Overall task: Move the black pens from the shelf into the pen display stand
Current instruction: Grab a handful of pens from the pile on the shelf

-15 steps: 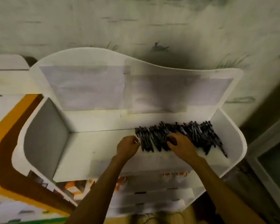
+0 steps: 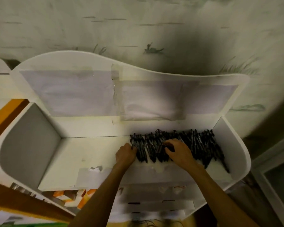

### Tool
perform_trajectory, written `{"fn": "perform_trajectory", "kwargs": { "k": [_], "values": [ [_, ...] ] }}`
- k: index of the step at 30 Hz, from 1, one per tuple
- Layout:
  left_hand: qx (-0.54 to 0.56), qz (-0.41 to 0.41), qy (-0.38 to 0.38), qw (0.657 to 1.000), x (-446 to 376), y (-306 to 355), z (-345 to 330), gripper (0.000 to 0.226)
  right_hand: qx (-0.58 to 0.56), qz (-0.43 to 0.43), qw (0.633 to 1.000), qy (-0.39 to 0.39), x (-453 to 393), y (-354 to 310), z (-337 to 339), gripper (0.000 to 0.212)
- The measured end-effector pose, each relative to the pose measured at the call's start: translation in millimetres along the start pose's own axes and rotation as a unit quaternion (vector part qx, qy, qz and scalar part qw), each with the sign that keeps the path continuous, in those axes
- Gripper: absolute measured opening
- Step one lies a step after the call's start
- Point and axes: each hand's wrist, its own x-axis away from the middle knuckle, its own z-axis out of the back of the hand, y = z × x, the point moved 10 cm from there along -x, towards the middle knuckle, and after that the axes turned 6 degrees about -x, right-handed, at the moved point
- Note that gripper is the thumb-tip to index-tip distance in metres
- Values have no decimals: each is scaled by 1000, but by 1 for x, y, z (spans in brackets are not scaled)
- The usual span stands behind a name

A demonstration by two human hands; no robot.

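Lying in a dense row on the white tray of the pen display stand [image 2: 92, 154], the black pens [image 2: 195, 145] fill its right half, from about the middle out to 3 o'clock, their far ends at the back wall and their tips pointing toward the front lip. The last pens at 4 o'clock slant out almost to the right side wall [image 2: 231, 145]. The left hand [image 2: 125, 155] sits at the row's left edge, fingers curled against the outermost pens; whether they pinch one or only press it cannot be told. The right hand [image 2: 179, 152] lies on top of the pens near the middle of the row, fingers bent and a little spread, tips dug among the barrels; no single pen is seen lifted. From the left hand toward 9 o'clock the tray floor runs bare to the grey left side wall [image 2: 29, 145]. Taped paper sheets [image 2: 69, 94] cover the curved back panel at 12 o'clock. Lower tiers at 6 o'clock are blurred.
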Motion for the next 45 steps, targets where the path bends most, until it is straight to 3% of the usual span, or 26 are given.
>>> {"fn": "perform_trajectory", "kwargs": {
  "k": [2,7,21,27,32,36,45],
  "values": [
    [40,17,19,999,-2,-3,4,23,-5,4,1000,3,-3,2,0,28],
    [73,45,11,996,-1,-9,1,29,-8,15,1000,4,-9,2,-2,27],
    [-15,33,41,999,-5,-1,5,40,-9,32,999,6,-13,2,7,24],
    [25,39,46,998,-4,-3,9,19,-11,37,999,7,-12,3,5,25],
    [73,46,45,995,1,-2,4,41,-5,37,999,5,-12,2,3,26],
    [145,50,22,988,-4,-1,-8,32,-4,38,999,1,-11,4,3,25],
    [94,74,41,992,-8,-18,1,36,-7,37,999,9,-11,9,7,24]
  ]
}}
